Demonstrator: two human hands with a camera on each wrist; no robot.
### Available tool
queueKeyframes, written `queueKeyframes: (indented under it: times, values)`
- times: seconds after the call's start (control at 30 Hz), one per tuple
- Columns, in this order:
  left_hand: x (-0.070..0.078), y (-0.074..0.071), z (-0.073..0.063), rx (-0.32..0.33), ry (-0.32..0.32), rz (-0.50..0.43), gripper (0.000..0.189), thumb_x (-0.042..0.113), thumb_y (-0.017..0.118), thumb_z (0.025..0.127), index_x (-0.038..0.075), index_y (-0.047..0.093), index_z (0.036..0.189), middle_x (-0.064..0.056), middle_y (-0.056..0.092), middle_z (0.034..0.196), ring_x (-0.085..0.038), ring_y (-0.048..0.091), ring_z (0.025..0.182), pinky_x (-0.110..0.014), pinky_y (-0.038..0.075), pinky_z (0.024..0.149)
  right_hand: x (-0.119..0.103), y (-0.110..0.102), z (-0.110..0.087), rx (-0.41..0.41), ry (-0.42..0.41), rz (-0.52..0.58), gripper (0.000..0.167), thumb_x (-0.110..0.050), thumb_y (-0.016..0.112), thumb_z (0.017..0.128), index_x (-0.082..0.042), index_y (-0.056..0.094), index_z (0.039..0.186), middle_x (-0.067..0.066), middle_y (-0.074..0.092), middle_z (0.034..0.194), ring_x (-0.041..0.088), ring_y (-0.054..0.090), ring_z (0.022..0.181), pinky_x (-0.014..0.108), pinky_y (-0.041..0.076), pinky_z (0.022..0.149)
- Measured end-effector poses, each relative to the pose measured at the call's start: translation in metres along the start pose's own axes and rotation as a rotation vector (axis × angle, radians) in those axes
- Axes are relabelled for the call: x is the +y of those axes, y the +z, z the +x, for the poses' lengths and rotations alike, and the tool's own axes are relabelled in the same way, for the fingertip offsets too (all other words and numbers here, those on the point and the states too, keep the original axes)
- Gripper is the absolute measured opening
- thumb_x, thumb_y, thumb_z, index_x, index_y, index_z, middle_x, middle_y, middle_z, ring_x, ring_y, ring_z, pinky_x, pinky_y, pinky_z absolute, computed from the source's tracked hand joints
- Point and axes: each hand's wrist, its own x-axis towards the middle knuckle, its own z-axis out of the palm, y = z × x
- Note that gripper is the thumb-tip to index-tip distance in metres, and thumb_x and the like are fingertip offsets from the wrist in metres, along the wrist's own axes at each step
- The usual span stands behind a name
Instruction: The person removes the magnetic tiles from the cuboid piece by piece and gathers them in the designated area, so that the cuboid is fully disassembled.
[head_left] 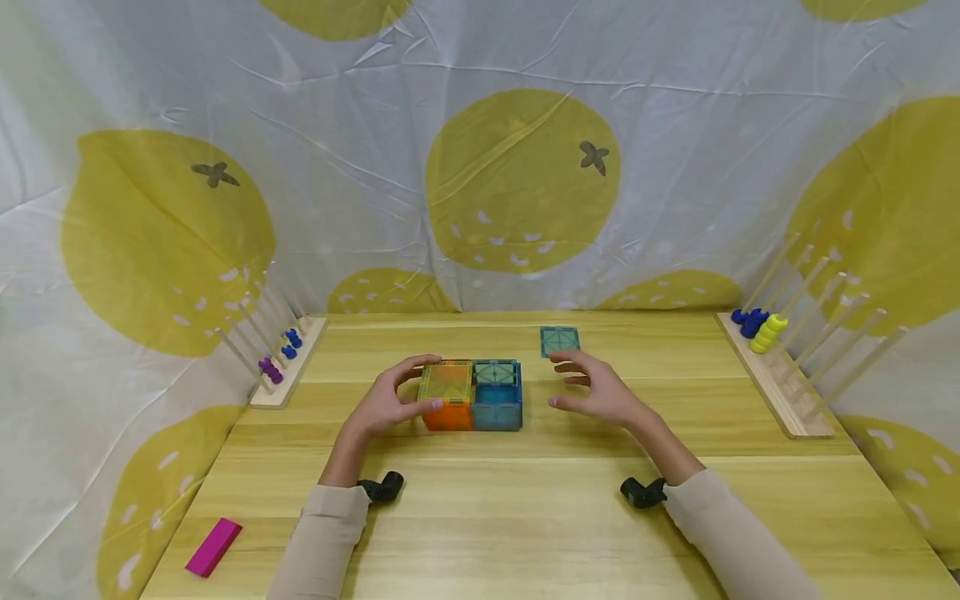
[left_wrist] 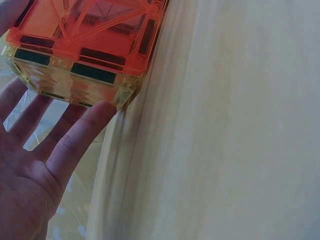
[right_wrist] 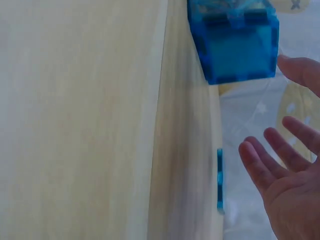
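Observation:
A block of joined magnetic tiles stands mid-table, made of an orange box with a yellow top [head_left: 446, 382] and a blue box [head_left: 497, 417] open at the top. A pale blue tile leans inside the blue one. My left hand [head_left: 384, 403] holds the orange box from the left, thumb at the front and fingers at the back. In the left wrist view its fingers reach past the yellow side [left_wrist: 75, 80]. My right hand [head_left: 598, 393] hovers right of the blue box with its fingers spread, holding nothing. Beyond it lies a flat blue-green tile [head_left: 559, 341].
A wooden peg rack [head_left: 272, 397] with purple and blue beads stands at left. Another rack [head_left: 813, 425], with blue and yellow beads, stands at right. A magenta block [head_left: 213, 547] lies near front left. A lemon-print cloth [head_left: 517, 50] hangs behind the table.

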Motion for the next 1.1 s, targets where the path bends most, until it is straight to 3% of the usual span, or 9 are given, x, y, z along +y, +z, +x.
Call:
queueKeyframes:
  times: [0.2, 0.4, 0.73, 1.1]
  values:
    - [0.002, 0.000, -0.001, 0.001, 0.000, 0.015, 0.066, 0.024, 0.082, 0.089, 0.031, 0.053, 0.148, -0.003, 0.042, 0.161, -0.044, 0.036, 0.148, -0.051, 0.058, 0.097, -0.007, 0.011, -0.003, -0.026, -0.007, 0.032, 0.076, -0.019, 0.083, 0.089, -0.010, 0.044, 0.154, 0.022, 0.046, 0.155, 0.039, 0.050, 0.140, 0.057, 0.044, 0.113]
    - [0.001, 0.000, 0.000, -0.002, 0.007, -0.003, 0.066, 0.022, 0.082, 0.090, 0.029, 0.053, 0.148, -0.004, 0.042, 0.160, -0.044, 0.037, 0.147, -0.048, 0.059, 0.095, -0.009, 0.023, 0.000, -0.037, 0.011, 0.076, 0.080, -0.017, 0.084, 0.087, -0.004, 0.042, 0.154, 0.020, 0.045, 0.157, 0.039, 0.049, 0.142, 0.057, 0.042, 0.115]
    - [0.000, 0.000, 0.000, -0.006, 0.010, -0.012, 0.066, 0.023, 0.082, 0.090, 0.031, 0.053, 0.148, 0.001, 0.043, 0.159, -0.042, 0.037, 0.147, -0.048, 0.059, 0.097, -0.008, 0.034, 0.006, -0.030, 0.005, 0.109, 0.077, -0.008, 0.082, 0.087, -0.008, 0.043, 0.154, 0.019, 0.045, 0.157, 0.040, 0.049, 0.141, 0.057, 0.043, 0.114]
    - [-0.002, 0.000, -0.001, -0.007, -0.002, 0.000, 0.065, 0.026, 0.081, 0.090, 0.034, 0.052, 0.148, 0.002, 0.041, 0.161, -0.043, 0.035, 0.148, -0.050, 0.058, 0.098, -0.007, 0.041, 0.008, -0.037, 0.012, 0.106, 0.081, -0.015, 0.084, 0.088, -0.009, 0.041, 0.156, 0.014, 0.043, 0.158, 0.039, 0.049, 0.141, 0.056, 0.043, 0.114]
